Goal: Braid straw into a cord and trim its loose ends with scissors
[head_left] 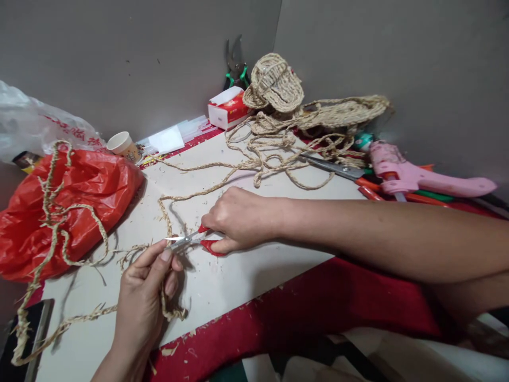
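My right hand (242,220) grips a pair of small scissors (186,240) by their red handles, with the handles spread apart. The blades point left and meet a braided straw cord (166,217) beside my left fingertips. Thumb and fingers of my left hand (145,281) are pinched on that cord. One end of it hangs below my left fingers, and more frayed cord (47,260) loops out to the left. The exact spot between the blades is partly hidden by my left fingertips.
A red plastic bag (99,180) and a paper cup (121,146) stand at left. Behind lie a tissue box (228,109), pruning shears (236,69) and coiled straw cord (276,85). A pink glue gun (421,178) rests at right. Straw scraps dot the white board (238,286) and red cloth (310,302).
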### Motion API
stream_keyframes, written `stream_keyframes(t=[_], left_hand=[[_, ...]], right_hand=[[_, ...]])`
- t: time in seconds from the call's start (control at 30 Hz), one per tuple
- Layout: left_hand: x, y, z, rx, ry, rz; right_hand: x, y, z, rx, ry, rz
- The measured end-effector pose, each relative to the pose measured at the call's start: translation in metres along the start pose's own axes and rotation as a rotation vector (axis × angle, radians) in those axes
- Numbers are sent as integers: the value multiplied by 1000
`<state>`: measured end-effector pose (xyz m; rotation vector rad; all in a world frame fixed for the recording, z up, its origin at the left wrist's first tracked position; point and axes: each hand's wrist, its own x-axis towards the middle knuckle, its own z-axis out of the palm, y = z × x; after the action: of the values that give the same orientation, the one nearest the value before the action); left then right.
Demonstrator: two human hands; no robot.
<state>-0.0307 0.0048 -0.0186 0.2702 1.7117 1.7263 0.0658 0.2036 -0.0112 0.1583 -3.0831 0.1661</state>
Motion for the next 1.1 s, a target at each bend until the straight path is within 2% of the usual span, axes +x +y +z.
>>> stream_keyframes(t=[0.2, 0.37, 0.5, 0.6, 0.9, 1.1], left_hand=[[2, -1, -1, 0, -32, 7], [2, -1, -2, -15, -15, 8], [3, 0, -2, -35, -6, 1], [2, 0, -2, -33, -29, 8], [-3, 2, 5, -54, -19, -6], [-1, 1, 0, -75, -47, -20]], right_hand=[[2, 2, -2, -27, -48, 13], [3, 7, 1, 17, 5, -26], [3, 11, 2, 31, 75, 63], [2, 12, 3, 19, 81, 110], [2, 12, 6, -56, 90, 72], [3, 10, 6, -57, 76, 51]])
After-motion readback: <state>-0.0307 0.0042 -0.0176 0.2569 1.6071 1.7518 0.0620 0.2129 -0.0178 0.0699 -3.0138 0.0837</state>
